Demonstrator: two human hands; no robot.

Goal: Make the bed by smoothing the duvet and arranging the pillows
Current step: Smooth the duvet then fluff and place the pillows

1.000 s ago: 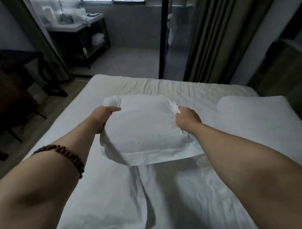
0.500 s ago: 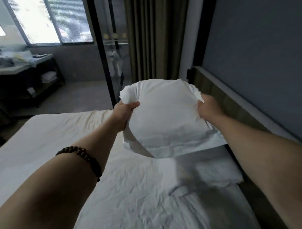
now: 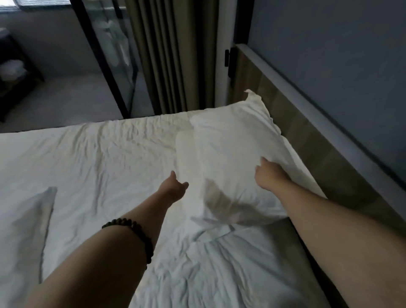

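White pillow (image 3: 232, 154) no longer aloft

Dim, bluish light; daylight from window (image 3: 9, 2) past bed's far-left corner; soft shadows in duvet (image 3: 98, 164) creases; pillow (image 3: 230, 149) near end motion-smeared; wide-angle bending at edges.

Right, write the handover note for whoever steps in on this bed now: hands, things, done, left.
Left hand: open, holding nothing, above the wrinkled white duvet.
Right hand: grips the near edge of the plump white top pillow, fingers hidden in cloth.
That pillow lies on a flatter white pillow, beside the wooden headboard.
What looks like a third white pillow lies on the duvet at the view's left edge.
Done: two pillows stacked at the head.
Left: release and square the stack, probably place the third pillow, smooth the duvet's creases.
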